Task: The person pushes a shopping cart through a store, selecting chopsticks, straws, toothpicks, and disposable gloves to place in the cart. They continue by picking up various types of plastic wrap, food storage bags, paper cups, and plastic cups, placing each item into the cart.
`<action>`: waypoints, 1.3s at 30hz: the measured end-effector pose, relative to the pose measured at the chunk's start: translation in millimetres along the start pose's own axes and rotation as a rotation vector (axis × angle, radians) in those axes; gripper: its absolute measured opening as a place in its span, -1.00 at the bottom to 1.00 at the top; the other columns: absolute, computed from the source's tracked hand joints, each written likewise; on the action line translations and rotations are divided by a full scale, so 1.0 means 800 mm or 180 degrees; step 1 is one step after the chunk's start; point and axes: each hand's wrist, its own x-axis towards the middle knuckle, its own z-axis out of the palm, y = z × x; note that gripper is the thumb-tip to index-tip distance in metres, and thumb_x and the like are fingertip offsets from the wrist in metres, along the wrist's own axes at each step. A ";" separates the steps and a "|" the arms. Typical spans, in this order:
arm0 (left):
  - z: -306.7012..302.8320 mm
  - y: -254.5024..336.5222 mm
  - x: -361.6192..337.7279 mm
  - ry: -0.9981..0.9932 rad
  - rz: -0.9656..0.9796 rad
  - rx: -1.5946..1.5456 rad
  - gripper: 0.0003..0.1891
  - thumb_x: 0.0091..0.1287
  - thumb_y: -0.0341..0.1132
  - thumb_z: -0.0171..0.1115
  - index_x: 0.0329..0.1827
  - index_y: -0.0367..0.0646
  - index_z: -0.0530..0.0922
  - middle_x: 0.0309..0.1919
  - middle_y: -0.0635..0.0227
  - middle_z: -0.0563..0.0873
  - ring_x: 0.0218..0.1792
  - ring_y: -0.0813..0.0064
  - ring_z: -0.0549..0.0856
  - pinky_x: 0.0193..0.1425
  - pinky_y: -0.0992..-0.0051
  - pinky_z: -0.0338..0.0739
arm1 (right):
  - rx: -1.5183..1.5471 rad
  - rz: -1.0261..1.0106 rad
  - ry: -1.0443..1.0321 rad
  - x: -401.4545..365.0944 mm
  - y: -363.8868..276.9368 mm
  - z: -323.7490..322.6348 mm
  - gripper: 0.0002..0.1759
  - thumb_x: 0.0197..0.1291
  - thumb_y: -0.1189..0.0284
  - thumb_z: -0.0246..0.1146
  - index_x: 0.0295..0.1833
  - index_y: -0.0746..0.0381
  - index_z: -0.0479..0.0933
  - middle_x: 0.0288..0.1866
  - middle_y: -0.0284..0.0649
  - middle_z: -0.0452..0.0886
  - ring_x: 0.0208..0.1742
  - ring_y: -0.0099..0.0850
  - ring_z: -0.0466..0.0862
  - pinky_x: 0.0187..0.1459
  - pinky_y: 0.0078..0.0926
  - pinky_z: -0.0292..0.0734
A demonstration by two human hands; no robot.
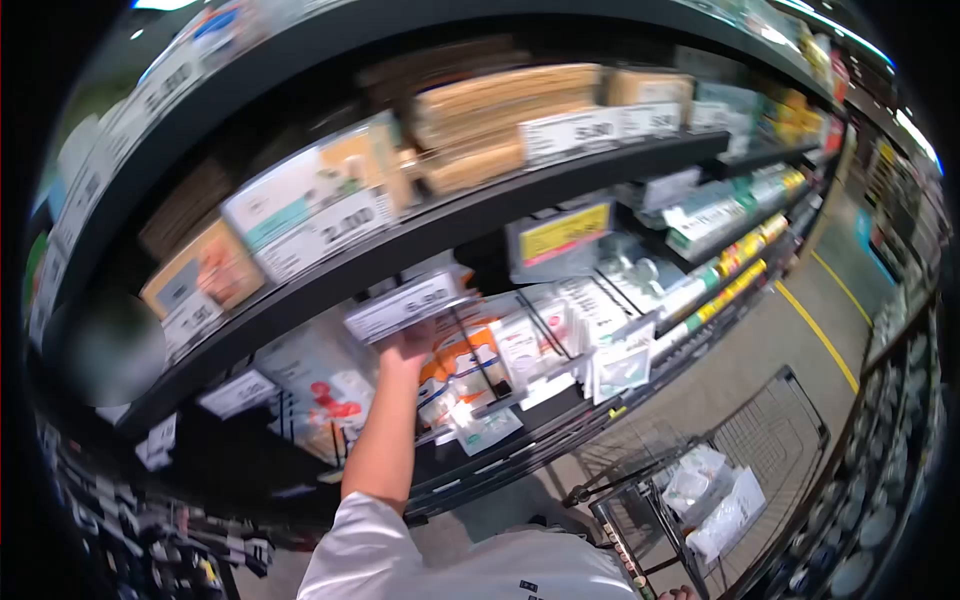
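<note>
My left hand (pixel 408 342) reaches into the lower shelf, partly behind a hanging price tag (pixel 412 306) that reads about 6.90. Its fingers are mostly hidden by the tag and blurred. Just right of it hang orange-and-white packets (pixel 462 362) on hooks, and white packs with red print (pixel 530 343) come after them. To the left of my forearm is a clear pack with a red picture (pixel 335 400). At the bottom edge, only the curled fingers of my right hand (pixel 680 593) show, at the shopping cart handle (pixel 618 548).
The shopping cart (pixel 775 430) stands at the right with white plastic-wrapped packs (pixel 715 500) in it. Above, a dark shelf edge (pixel 440 228) carries price tags and stacked wooden boards (pixel 500 110). Long rolled boxes (pixel 730 215) lie farther right. An aisle floor (pixel 790 345) has yellow lines.
</note>
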 end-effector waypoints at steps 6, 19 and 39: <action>0.006 -0.016 -0.062 0.0373 0.0217 0.0153 -0.74 0.42 -0.21 0.37 0.04 -0.17 0.65 -0.05 0.12 0.71 -0.03 0.29 0.70 0.11 0.24 0.66 | 0.0677 0.0434 0.0047 -0.008 0.014 0.017 -0.75 0.16 0.37 0.32 -0.12 0.31 0.60 0.13 0.12 0.60 0.07 0.14 0.64 0.05 -0.03 0.58; 0.039 -0.097 -0.253 -0.0096 -0.0217 0.0278 -0.49 0.64 -0.14 0.06 0.49 -0.31 0.36 0.43 0.11 0.53 0.41 0.28 0.54 0.58 0.28 0.42 | 0.0639 0.0586 -0.0049 0.000 0.034 0.026 -0.67 0.07 0.27 0.38 -0.12 0.27 0.62 0.17 0.02 0.61 0.15 0.02 0.63 0.12 -0.07 0.59; 0.011 -0.341 -0.335 -0.0568 -0.2949 0.2618 -0.51 0.61 -0.15 0.10 0.40 -0.38 0.43 0.22 0.06 0.65 0.29 0.05 0.63 0.43 -0.04 0.52 | 0.0797 0.0587 -0.0014 0.054 0.072 0.000 -0.64 0.17 0.20 0.36 -0.11 0.28 0.66 0.17 -0.03 0.63 0.14 -0.05 0.64 0.12 -0.12 0.59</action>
